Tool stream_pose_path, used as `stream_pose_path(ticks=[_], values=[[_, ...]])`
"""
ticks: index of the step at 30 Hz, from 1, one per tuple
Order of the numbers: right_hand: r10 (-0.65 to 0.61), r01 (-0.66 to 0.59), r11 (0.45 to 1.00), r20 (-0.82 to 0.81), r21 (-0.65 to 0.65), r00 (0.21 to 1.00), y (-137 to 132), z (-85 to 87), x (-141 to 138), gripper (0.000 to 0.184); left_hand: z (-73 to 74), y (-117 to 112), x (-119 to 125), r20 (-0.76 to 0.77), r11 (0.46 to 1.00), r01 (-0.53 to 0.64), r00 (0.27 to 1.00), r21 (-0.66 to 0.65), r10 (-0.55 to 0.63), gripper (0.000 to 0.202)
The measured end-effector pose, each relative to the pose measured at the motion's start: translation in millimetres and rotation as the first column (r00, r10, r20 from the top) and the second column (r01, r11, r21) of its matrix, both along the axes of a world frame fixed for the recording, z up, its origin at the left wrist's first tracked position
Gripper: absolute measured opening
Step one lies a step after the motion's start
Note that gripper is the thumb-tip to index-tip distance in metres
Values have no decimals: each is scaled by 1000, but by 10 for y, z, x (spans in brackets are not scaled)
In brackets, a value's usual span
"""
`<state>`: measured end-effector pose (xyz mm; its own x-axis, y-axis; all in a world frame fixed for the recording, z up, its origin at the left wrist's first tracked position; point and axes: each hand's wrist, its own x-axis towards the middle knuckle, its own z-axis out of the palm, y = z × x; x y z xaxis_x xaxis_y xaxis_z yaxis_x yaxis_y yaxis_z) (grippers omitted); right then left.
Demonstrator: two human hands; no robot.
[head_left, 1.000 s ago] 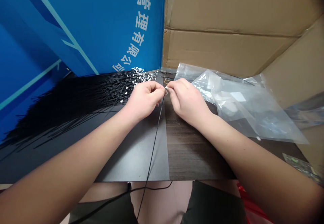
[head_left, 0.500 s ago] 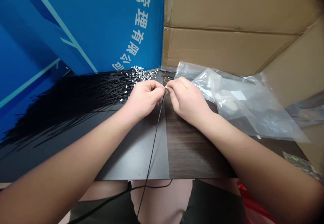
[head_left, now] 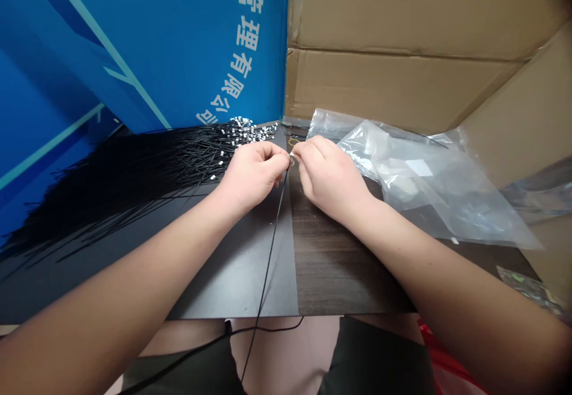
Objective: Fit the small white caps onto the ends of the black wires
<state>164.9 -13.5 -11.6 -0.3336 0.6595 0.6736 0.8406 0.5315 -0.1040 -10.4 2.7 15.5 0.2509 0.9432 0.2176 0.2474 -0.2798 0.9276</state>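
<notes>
My left hand (head_left: 252, 174) and my right hand (head_left: 328, 177) meet fingertip to fingertip above the dark table (head_left: 326, 270). Both are closed in a pinch. Between them sits a small white end piece (head_left: 292, 157) of a thin black strand (head_left: 268, 264), which runs from the fingers down over the table's front edge. A large heap of the same black strands (head_left: 120, 180) with small white tips (head_left: 243, 131) lies to the left of my left hand.
Clear plastic bags (head_left: 429, 186) lie to the right of my right hand. A blue printed board (head_left: 147, 43) stands at the back left and cardboard (head_left: 402, 49) walls the back and right. A black cable (head_left: 196, 347) hangs below the table edge.
Almost nothing: both hands stay pinched together at the same spot, with only a slight shift of the view.
</notes>
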Motion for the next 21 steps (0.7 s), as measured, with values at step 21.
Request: stream_pose_path(ticks=[21], values=[[0, 2, 1000, -89, 29, 996, 23, -68, 16, 20, 21, -26, 8, -33, 1000, 8, 999, -14, -8, 14]])
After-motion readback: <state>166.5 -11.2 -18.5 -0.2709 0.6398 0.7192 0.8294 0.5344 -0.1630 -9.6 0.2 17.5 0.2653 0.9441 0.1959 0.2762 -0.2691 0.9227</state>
